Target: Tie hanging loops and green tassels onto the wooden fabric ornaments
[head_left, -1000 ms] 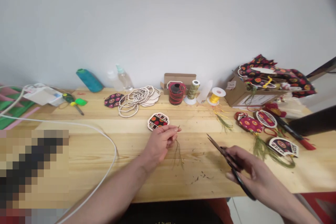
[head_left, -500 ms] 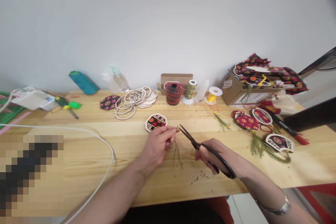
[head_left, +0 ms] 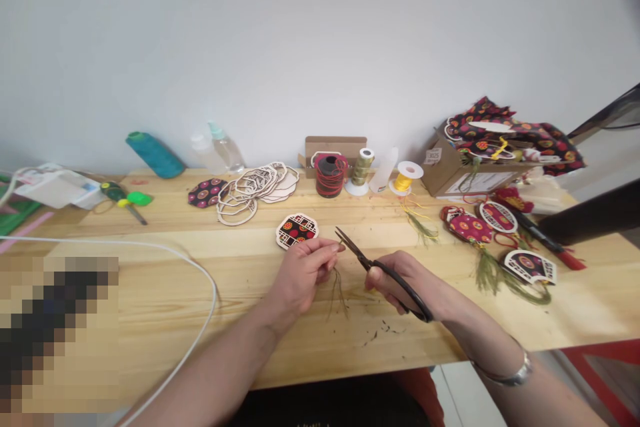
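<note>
As I look down through the head camera, the olive-brown threads (head_left: 338,290) hang from the left hand (head_left: 307,273), above the counter (head_left: 165,293) and toward the middle of its front edge. The left fingers (head_left: 327,253) are pinched together on them, with no gap I can see; the right hand (head_left: 410,270) is curled around the black handles of the scissors (head_left: 367,263), whose blades look slightly parted, tips just beside the left fingers. Whether metal touches thread I cannot tell. I judge the threads almost weightless, limp and apt to slip or fray, so I would hold them close to the pinch rather than by the loose tails. The scissors should feel rigid and heavier, best held by the loops, well back from the points. The patterned plaque (head_left: 297,230), farther from the front edge and partly hidden by the left hand, seems light and stiff; its cutwork may snap, so the outer rim is the safer hold. Dark clippings (head_left: 384,329) lie nearer that edge
</note>
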A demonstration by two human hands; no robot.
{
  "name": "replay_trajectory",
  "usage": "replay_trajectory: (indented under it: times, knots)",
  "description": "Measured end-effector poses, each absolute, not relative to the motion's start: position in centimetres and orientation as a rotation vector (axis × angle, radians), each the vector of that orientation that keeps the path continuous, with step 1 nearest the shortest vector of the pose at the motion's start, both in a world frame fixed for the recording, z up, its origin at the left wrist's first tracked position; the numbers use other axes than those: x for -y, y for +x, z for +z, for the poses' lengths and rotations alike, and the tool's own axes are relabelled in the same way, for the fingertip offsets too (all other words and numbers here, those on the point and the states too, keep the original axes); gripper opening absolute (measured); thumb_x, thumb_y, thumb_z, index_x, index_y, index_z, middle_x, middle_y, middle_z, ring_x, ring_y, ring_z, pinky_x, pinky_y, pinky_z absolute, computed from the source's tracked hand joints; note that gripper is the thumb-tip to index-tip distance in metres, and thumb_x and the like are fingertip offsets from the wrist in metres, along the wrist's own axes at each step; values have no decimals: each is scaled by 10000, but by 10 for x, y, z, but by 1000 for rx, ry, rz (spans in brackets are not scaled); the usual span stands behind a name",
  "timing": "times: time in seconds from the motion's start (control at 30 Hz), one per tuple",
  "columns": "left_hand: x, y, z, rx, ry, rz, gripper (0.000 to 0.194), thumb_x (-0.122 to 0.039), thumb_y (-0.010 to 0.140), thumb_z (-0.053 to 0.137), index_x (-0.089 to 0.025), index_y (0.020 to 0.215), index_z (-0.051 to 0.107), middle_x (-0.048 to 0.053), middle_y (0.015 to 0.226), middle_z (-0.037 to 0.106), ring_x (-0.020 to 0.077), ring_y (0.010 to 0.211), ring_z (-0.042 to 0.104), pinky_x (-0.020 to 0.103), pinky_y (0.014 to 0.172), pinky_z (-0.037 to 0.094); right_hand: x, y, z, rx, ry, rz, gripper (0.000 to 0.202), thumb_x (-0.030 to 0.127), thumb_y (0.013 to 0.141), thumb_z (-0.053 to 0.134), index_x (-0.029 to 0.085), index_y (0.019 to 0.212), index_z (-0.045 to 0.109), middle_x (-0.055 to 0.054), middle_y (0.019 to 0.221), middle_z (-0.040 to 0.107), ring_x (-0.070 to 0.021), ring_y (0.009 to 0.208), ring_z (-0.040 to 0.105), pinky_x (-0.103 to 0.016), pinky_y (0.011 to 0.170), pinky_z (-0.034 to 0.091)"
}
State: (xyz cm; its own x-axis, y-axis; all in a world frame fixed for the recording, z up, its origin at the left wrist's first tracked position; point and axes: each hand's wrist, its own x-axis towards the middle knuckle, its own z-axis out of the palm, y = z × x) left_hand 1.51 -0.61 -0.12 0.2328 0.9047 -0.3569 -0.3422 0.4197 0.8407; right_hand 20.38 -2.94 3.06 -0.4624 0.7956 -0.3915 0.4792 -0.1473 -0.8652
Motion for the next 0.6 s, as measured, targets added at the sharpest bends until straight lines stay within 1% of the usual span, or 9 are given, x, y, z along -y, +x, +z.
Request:
replay_trajectory:
  times: [0.13, 0.3, 0.47, 0.6]
  knots:
    - [6, 15, -1, -965, 714, 957, 167, -258, 651, 700, -101, 700, 666, -49, 442, 448, 25, 395, 270, 200, 418, 129, 30, 204, 30, 1793, -1438, 1676, 530, 663, 784, 451, 147, 672, 491, 77, 471, 324, -48, 396, 315, -180, 365, 259]
    - [6, 15, 0, -988, 714, 963, 184, -271, 634, 716, -104, 695, 668, -38, 450, 462, 34, 407, 297, 201, 419, 140, 30, 204, 27, 1746, -1484, 1688, 524, 655, 767, 487, 136, 701, 518, 78, 486, 323, -46, 401, 316, -178, 366, 284]
    - [6, 16, -1, -987, 711, 959, 192, -277, 629, 725, -103, 690, 671, -40, 446, 456, 30, 406, 287, 196, 418, 144, 30, 201, 27, 1666, -1511, 1739, 554, 702, 719, 494, 153, 653, 466, 84, 466, 298, -38, 392, 264, -172, 349, 219]
    - [5, 15, -1, -1004, 699, 985, 195, -276, 631, 728, -100, 697, 676, -41, 448, 453, 28, 410, 293, 185, 416, 147, 32, 202, 32, 1689, -1552, 1662, 589, 739, 730, 421, 155, 668, 468, 78, 474, 293, -45, 407, 252, -179, 363, 194]
